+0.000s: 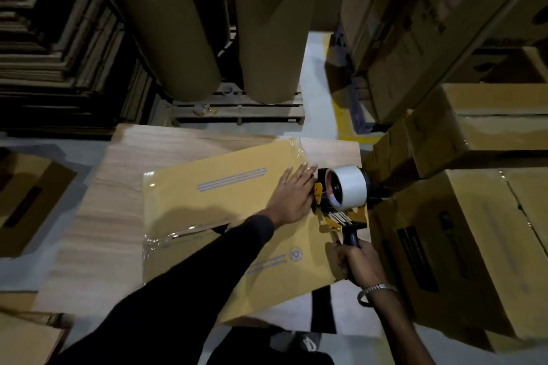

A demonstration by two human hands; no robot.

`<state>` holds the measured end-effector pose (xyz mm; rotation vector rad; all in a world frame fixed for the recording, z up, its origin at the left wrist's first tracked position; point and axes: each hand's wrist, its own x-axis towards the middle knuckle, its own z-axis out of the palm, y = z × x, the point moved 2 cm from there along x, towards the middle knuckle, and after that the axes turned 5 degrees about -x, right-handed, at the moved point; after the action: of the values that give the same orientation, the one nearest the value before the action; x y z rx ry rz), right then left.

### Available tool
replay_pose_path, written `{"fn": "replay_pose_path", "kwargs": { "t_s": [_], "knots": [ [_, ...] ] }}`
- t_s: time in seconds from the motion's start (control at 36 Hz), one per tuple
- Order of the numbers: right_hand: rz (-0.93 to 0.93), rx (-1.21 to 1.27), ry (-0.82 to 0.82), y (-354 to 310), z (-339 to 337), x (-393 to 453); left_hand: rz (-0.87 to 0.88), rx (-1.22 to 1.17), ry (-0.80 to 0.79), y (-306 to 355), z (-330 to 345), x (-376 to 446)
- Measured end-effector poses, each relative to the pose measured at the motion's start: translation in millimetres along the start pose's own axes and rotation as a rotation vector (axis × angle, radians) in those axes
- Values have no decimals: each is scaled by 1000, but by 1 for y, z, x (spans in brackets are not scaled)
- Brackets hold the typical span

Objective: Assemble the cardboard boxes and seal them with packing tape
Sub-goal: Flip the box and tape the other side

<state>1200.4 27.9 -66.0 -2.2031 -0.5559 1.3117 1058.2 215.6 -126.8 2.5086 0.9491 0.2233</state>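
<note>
Head view: a yellow box lies on the wooden counter, turned a little askew. Its long axis runs from the near right corner, which overhangs the counter's near edge, to the far left; blue print runs along the far half of the top. Clear tape glints on its left edge and across the far right corner.

The left hand, in a dark sleeve, rests flat on the box top near the right edge, fingers straight and pointing far-right, its grip released. Its fingertips lie just beside the tape gun.

The tape gun stands on the right edge of the box, its white roll on the far side and its black handle pointing near toward the person. The right hand, a bracelet on its wrist, has its grip clenched round that handle.

Brown boxes are stacked just right of the counter. Two big paper rolls stand on a pallet beyond it, and flat cardboard is piled at far left.
</note>
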Motion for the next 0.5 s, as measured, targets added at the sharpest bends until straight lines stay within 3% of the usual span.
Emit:
{"fn": "replay_pose_path", "kwargs": {
  "t_s": [0.17, 0.31, 0.5],
  "knots": [
    [-2, 41, -89, -5, -10, -6, -73, 73, -43, 5, -1, 1],
    [0, 28, -140, 18, -27, -23, -148, -4, -70, 13, -7, 6],
    [-10, 8, -78, 58, -32, -38, -191, -117, -76, 31, -13, 5]
  ]
}}
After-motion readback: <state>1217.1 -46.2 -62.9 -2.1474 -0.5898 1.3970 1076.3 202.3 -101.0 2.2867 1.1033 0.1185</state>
